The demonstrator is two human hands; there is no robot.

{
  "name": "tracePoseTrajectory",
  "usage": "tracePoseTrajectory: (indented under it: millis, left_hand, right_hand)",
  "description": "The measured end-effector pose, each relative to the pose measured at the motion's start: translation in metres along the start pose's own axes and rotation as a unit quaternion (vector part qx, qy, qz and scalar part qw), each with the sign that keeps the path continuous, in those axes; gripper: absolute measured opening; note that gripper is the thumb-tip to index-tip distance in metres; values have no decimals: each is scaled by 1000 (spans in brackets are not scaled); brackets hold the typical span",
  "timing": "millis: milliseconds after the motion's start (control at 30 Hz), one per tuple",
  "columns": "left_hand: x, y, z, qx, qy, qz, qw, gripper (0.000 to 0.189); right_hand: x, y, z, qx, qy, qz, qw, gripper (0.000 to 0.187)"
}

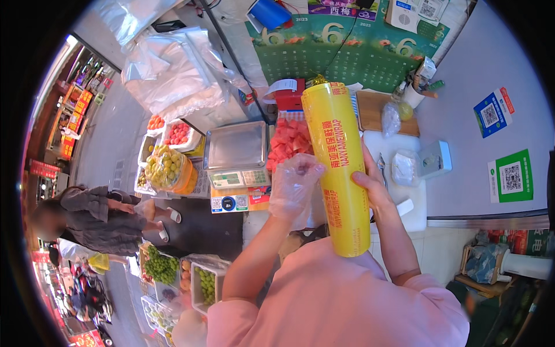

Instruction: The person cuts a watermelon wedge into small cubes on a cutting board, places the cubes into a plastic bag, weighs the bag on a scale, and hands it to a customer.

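Note:
My right hand (376,182) is bare and grips a big yellow roll of cling film (342,173) from its right side. The roll stands nearly lengthwise before my chest and bears red printing. My left hand (295,184) wears a clear plastic glove. Its bent fingertips are at the roll's left edge; whether they pinch the film's end is too fine to see. Partly covered by the roll and the glove, a heap of cut watermelon cubes (288,141) lies just beyond my hands.
Left of the watermelon stands a weighing scale (236,147). A white cutting board (407,212) and a wooden board (373,110) lie to the right. Clear plastic bags (173,73) hang at upper left. Fruit crates (208,282) and a standing person (104,217) are further left.

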State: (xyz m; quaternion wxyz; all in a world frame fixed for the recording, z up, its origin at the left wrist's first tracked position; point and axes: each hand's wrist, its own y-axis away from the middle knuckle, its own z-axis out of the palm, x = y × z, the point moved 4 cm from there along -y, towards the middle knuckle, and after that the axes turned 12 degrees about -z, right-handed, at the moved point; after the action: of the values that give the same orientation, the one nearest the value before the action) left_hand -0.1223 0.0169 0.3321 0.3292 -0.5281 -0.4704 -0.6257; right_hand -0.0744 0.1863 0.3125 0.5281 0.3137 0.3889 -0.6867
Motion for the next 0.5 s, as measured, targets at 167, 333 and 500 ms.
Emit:
tracePoseTrajectory:
  millis: [167,333,500]
  left_hand:
    - [-10,7,0,-29,116,99,988,8]
    - [-15,25,12,11,328,-16,945,11]
    - [-13,-5,8,-23,422,-175,889,5]
  right_hand:
    - [8,-2,-11,1,32,-28,999,99]
    - [7,2,-2,-3,76,9,997,102]
    - [7,1,2,-32,119,-9,992,102]
